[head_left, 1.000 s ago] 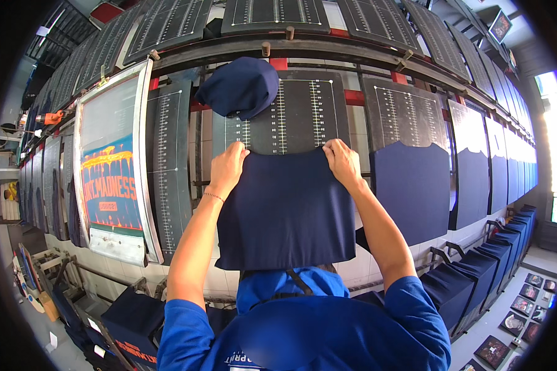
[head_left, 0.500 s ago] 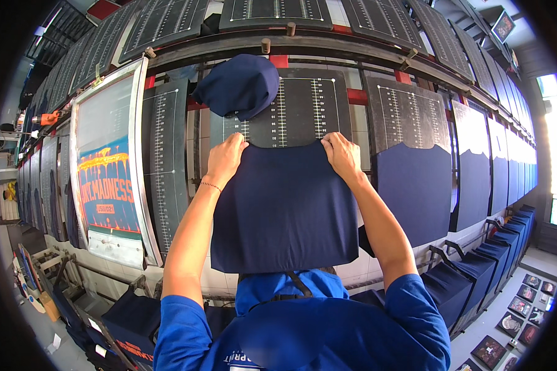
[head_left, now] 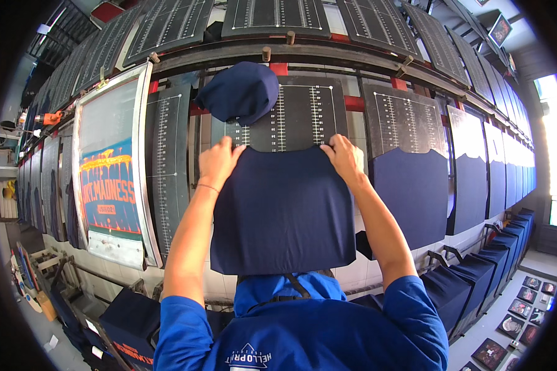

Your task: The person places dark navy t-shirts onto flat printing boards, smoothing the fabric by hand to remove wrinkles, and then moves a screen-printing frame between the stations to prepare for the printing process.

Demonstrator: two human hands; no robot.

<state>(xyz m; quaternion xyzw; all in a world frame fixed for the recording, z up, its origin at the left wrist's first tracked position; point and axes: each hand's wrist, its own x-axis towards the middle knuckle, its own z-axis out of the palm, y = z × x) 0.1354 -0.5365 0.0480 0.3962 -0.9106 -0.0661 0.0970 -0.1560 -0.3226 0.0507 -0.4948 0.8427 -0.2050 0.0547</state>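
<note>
A navy fabric panel [head_left: 283,210], cut like the body of a shirt, lies along a dark board [head_left: 300,117] with white ruler marks. Its lower edge reaches down to my waist. My left hand [head_left: 220,162] pinches the panel's upper left corner between thumb and fingers. At the upper right corner, my right hand [head_left: 345,158] grips the cloth the same way. Between the two hands the top edge dips slightly and lies flat on the board. Just beyond my left hand, a bunched navy cloth [head_left: 241,91] rests on the board's far left part.
A metal-framed printing screen [head_left: 111,167] with a blue and orange design leans at the left. On the right, another marked board carries a navy panel [head_left: 411,198], with several more in a row. A long rail [head_left: 328,51] runs behind. Navy cloths hang on racks [head_left: 442,287] below.
My left hand has shifted slightly to the left and its forefinger stands out more from the thumb. My right hand stays at its corner. The panel lies almost unchanged.
</note>
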